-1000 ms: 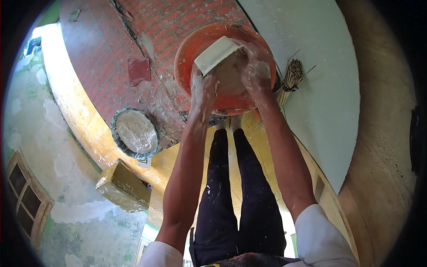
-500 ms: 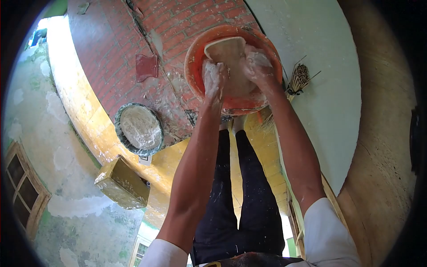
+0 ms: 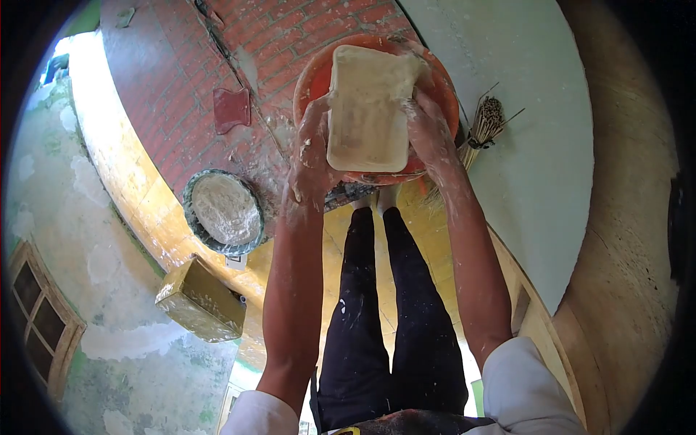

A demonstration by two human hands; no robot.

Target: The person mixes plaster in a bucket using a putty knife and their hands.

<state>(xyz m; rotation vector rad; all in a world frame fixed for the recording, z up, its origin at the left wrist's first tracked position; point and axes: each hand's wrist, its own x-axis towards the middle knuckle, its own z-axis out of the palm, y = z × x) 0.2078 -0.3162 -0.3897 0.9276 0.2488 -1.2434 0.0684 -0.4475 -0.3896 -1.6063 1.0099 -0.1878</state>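
Observation:
A pale rectangular tray, coated with wet whitish paste, is held up over an orange-red basin. My left hand grips the tray's left edge, with paste smeared on the fingers and wrist. On the opposite edge, my right hand is closed round the tray's side. The fingers under the tray are hidden, and the tray covers most of the basin's inside.
A round dark-rimmed bowl of pale paste sits at left, with a dark red flat piece above it on brick-patterned sheeting. A stick bundle lies right of the basin. Lower left is a yellowish box.
The tray has come up out of the basin and toward me, now showing its full rectangular face. Both hands have shifted to its side edges, the left one moving left and down.

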